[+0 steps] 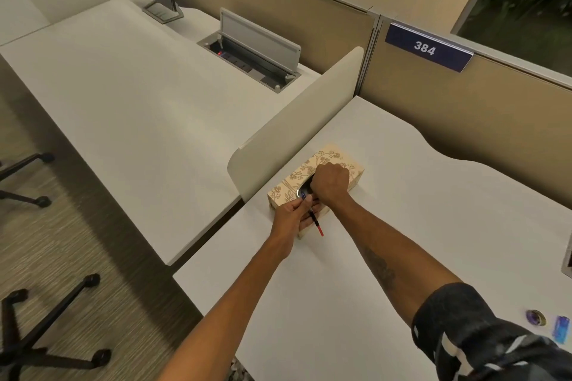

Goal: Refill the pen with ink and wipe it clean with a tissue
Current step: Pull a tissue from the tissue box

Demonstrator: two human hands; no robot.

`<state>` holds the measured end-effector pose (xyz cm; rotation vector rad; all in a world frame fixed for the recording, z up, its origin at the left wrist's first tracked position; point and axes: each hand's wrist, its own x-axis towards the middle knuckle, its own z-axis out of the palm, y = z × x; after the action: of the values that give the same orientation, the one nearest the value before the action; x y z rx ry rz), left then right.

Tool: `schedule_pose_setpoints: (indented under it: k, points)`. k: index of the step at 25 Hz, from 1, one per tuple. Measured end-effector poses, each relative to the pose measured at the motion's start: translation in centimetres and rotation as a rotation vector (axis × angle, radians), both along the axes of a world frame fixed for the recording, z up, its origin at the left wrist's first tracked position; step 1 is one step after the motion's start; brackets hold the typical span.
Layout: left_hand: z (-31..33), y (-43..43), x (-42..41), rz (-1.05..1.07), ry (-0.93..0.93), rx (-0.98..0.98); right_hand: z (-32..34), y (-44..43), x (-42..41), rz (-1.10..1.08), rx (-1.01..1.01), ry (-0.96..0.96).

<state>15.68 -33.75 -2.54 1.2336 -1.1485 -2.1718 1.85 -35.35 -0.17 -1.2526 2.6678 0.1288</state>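
Left grip (289, 215) pinching pen (314, 218), right grip (329, 181) curled

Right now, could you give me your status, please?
Left hand holds pen at tissue box. Right hand at slot, fingers hidden. No tissue out yet.

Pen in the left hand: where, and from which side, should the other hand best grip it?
Probably take the pen at its free red end, from the near right: it sticks out toward the person, while the left hand pinches the upper barrel over the tissue box.
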Motion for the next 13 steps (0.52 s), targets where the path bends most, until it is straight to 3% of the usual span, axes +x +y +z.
schedule_pose_setpoints:
  k: [13]
  points:
    - [0.50, 0.19, -0.28, 0.027, -0.035, -0.018, -0.28, 0.06, 0.51, -0.059, -0.083, 0.021]
